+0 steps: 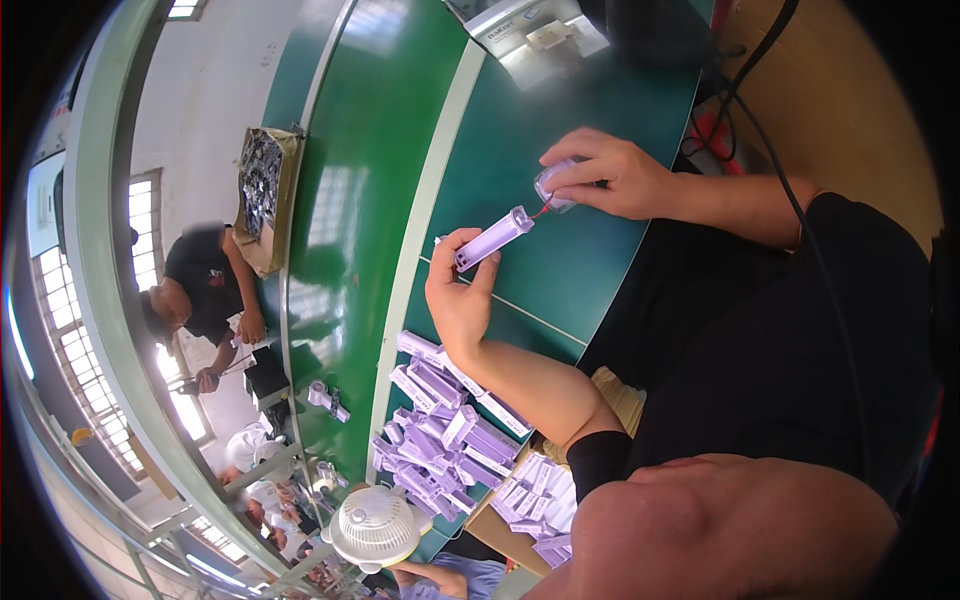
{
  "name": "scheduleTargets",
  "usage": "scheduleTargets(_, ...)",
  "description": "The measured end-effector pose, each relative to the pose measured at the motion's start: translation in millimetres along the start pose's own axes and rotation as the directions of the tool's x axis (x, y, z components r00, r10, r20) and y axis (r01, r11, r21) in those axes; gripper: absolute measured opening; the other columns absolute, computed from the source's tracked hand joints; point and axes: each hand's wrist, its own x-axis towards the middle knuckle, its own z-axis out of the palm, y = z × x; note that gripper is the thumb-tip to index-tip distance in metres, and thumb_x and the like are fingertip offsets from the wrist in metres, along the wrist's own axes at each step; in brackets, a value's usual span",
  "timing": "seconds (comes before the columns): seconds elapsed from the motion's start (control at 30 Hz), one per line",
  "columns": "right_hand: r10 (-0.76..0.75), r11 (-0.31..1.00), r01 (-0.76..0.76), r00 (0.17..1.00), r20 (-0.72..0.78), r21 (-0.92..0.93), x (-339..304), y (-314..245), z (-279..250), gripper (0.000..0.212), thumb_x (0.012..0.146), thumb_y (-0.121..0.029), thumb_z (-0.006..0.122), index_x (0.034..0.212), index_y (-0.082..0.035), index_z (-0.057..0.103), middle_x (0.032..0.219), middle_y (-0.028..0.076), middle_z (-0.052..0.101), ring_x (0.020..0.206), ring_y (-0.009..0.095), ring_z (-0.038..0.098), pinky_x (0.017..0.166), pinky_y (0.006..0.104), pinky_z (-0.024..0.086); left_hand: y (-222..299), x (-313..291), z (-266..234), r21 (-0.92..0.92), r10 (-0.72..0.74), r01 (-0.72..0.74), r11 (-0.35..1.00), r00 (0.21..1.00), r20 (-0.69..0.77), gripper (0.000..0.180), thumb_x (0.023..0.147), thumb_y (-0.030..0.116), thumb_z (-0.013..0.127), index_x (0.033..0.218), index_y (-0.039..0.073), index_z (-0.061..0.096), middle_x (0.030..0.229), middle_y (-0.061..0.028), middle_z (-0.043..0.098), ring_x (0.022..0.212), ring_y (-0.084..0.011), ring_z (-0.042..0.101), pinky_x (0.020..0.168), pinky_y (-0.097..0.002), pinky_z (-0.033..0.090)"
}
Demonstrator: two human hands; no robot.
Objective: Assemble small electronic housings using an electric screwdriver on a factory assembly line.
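Observation:
My left hand (462, 300) is closed around a light-purple tube-shaped housing (494, 238), its thumb and fingers pressed on the lower end. From the tube's other end a thin red wire (543, 209) runs to a small pale-purple part (556, 184). The fingers of my right hand (612, 178) grip that part and cover much of it. Both hands are over the green table mat (545, 285). Nearest my left forearm lies a heap of similar purple housings (445, 440).
A carton (500, 530) holds more purple pieces. Beside the heap stands a white fan (375, 527). The green conveyor belt (345, 230) carries a purple part (328, 400). Across it are a box of dark parts (262, 190) and a co-worker (205, 285). A cable (790, 190) hangs near my right arm.

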Motion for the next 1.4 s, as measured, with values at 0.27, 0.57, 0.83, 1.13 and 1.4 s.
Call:
scheduleTargets(0.27, 0.044, 0.999, -0.045, 0.998, -0.035, -0.021, 1, 0, 2, 0.014, 0.091, -0.014, 0.077, 0.104, -0.011, 0.08, 0.112, 0.006, 0.071, 0.103, 0.024, 0.064, 0.085, 0.0351, 0.054, 14, 0, 7, 0.062, 0.028, -0.028, 0.998, 1.0, -0.001, 0.032, 0.083, -0.001, 0.079, 0.113, 0.006, 0.07, 0.1, -0.0028, 0.067, 0.091, -0.0137, 0.062, 0.082, -0.0275, 0.049)
scheduleTargets(0.57, 0.125, 0.991, -0.125, 0.992, -0.001, 0.039, -3, 2, 3, 0.022, 0.086, -0.004, 0.078, 0.108, -0.006, 0.078, 0.116, 0.011, 0.07, 0.11, 0.027, 0.065, 0.091, 0.0366, 0.054, 27, 2, 36, -0.062, 0.185, -0.189, 0.98, 0.98, -0.07, 0.044, 0.082, -0.003, 0.082, 0.122, 0.003, 0.065, 0.109, -0.0069, 0.07, 0.099, -0.0166, 0.065, 0.089, -0.029, 0.051)
scheduleTargets(0.83, 0.13, 0.98, -0.138, 0.99, 0.063, 0.143, -4, 1, -9, 0.055, 0.08, -0.001, 0.077, 0.133, -0.004, 0.062, 0.123, 0.012, 0.067, 0.116, 0.029, 0.063, 0.099, 0.0386, 0.051, 36, 8, 63, -0.114, 0.401, -0.411, 0.905, 0.911, -0.098, 0.058, 0.09, -0.009, 0.072, 0.145, -0.004, 0.052, 0.122, -0.0163, 0.064, 0.115, -0.0258, 0.066, 0.1, -0.0379, 0.054)
scheduleTargets(1.13, 0.033, 0.986, -0.044, 0.997, 0.07, 0.161, -9, 5, -15, 0.064, 0.078, -0.002, 0.081, 0.137, -0.003, 0.057, 0.125, 0.012, 0.065, 0.117, 0.03, 0.062, 0.099, 0.0401, 0.051, 41, 13, 81, 0.134, 0.618, -0.603, 0.786, 0.772, -0.149, 0.056, 0.082, -0.01, 0.076, 0.136, -0.001, 0.063, 0.113, -0.0194, 0.071, 0.103, -0.0331, 0.068, 0.089, -0.0396, 0.055)
scheduleTargets(1.4, 0.006, 0.988, -0.016, 0.998, 0.065, 0.156, -13, 8, -15, 0.066, 0.077, -0.001, 0.082, 0.137, -0.002, 0.057, 0.125, 0.012, 0.066, 0.115, 0.031, 0.062, 0.097, 0.0408, 0.052, 46, 12, 83, 0.124, 0.617, -0.606, 0.786, 0.78, -0.103, 0.052, 0.082, -0.011, 0.074, 0.132, -0.001, 0.066, 0.113, -0.0203, 0.071, 0.103, -0.0343, 0.068, 0.088, -0.0399, 0.055)
